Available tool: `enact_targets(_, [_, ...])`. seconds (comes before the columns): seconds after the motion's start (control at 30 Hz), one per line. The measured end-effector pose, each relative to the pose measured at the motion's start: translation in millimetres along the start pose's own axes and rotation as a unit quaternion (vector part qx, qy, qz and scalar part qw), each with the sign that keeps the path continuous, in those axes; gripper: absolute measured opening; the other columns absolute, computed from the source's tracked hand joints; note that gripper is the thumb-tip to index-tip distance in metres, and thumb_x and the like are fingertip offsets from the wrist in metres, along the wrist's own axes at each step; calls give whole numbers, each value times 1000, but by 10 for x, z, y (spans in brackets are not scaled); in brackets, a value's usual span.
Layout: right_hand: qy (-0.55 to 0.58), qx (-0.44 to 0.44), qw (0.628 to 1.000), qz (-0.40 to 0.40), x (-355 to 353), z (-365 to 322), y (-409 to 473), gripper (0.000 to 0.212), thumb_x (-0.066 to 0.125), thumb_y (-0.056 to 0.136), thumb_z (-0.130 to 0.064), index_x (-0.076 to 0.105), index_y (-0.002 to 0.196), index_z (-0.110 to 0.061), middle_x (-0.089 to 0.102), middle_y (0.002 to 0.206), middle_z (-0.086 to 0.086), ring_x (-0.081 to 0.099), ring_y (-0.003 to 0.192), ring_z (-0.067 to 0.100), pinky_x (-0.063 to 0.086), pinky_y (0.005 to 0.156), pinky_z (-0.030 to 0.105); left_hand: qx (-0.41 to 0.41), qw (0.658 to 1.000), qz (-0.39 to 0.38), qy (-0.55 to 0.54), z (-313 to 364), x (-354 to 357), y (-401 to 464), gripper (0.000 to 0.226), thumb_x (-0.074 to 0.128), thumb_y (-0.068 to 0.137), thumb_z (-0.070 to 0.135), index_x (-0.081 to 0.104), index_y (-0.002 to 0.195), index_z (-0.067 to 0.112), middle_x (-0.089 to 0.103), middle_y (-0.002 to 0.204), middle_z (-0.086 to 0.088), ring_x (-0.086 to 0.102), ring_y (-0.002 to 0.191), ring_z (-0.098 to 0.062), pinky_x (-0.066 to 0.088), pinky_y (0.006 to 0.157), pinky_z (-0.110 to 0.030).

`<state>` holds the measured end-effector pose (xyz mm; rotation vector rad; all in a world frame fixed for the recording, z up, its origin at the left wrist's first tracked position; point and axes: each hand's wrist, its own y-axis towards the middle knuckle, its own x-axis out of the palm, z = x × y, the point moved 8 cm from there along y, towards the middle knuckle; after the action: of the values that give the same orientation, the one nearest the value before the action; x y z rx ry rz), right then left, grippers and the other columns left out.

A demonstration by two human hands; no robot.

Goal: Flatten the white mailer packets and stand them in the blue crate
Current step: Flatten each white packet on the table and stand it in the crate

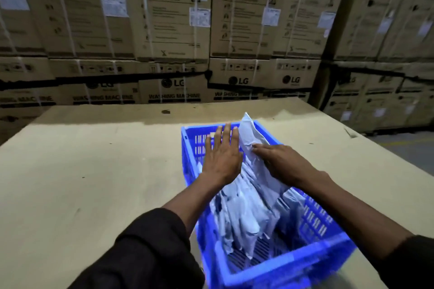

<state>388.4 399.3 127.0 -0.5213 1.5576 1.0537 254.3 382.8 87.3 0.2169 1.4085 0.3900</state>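
Cardboard tabletop (94,171) bears blue crate (281,267) of crumpled upright white mailers (246,213); both hands flat, unclenched.

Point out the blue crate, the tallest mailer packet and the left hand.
blue crate (279,267), head view, near rim.
tallest mailer packet (252,131), head view, upper part.
left hand (222,155), head view, back of the hand.

I read this as a warehouse or appliance stockroom. Strapped cardboard cartons (173,30) printed "LG" and "WASHING MACHINE" stand stacked along the far side, each bearing a white label (199,17). My work surface (94,159) is flat brown cardboard; lighting is dim.
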Motion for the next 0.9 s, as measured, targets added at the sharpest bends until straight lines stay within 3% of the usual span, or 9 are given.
enact_targets(0.07, [-23, 37, 998, -55, 153, 340, -138, 60, 49, 82, 4, 58, 137, -18, 58, 143, -2, 61, 117, 33, 51, 89, 42, -11, 996, -94, -1, 209, 396, -34, 71, 39, 108, 43, 7, 164, 14, -8, 173, -7, -4, 158, -29, 5, 124, -57])
enact_targets(0.17, [-22, 56, 995, -81, 258, 627, -262, 56, 47, 84, 1, 58, 135, -19, 60, 139, -1, 59, 118, 34, 49, 90, 43, -4, 981, -192, -16, 423, 838, -103, 73, 37, 108, 49, 6, 164, 13, -12, 172, -5, -8, 159, -26, 3, 125, -56])
enact_targets(0.3, [-29, 63, 992, -101, 360, 812, -313, 49, 47, 84, -3, 57, 129, -21, 65, 126, 4, 59, 111, 35, 48, 81, 39, 71, 969, -236, 7, 660, 1079, -153, 72, 31, 107, 57, 7, 165, 22, -10, 173, 1, -5, 159, -27, 7, 124, -55])
enact_targets(0.43, [-32, 58, 992, -106, 388, 881, -314, 44, 45, 84, -4, 58, 123, -21, 65, 120, 5, 60, 106, 36, 50, 78, 41, 51, 952, -298, 44, 542, 1312, -304, 71, 20, 101, 72, -11, 160, 47, -18, 171, 10, -19, 157, -29, -1, 118, -70])
enact_targets(0.57, [-33, 60, 992, -103, 324, 985, -339, 41, 45, 81, -4, 59, 115, -21, 66, 112, 8, 61, 98, 38, 50, 73, 41, 38, 940, -328, 85, 396, 1357, -393, 72, 13, 97, 78, -17, 157, 51, -28, 165, 18, -30, 153, -26, -11, 112, -77])
enact_targets(0.77, [-55, 36, 992, -106, 244, 862, -283, 36, 44, 84, -3, 59, 113, -19, 64, 113, 9, 61, 97, 38, 45, 69, 38, 6, 928, -368, 66, 299, 1321, -466, 70, 20, 99, 75, -1, 161, 49, -22, 168, 17, -30, 153, -28, -11, 112, -79])
enact_targets(0.9, [-112, 15, 985, -127, 208, 741, -243, 29, 45, 89, -5, 57, 113, -16, 62, 115, 10, 61, 101, 37, 36, 67, 34, 2, 956, -294, 6, 518, 1158, -271, 69, 22, 104, 66, 19, 163, 29, -9, 173, 3, -20, 157, -26, -7, 115, -76])
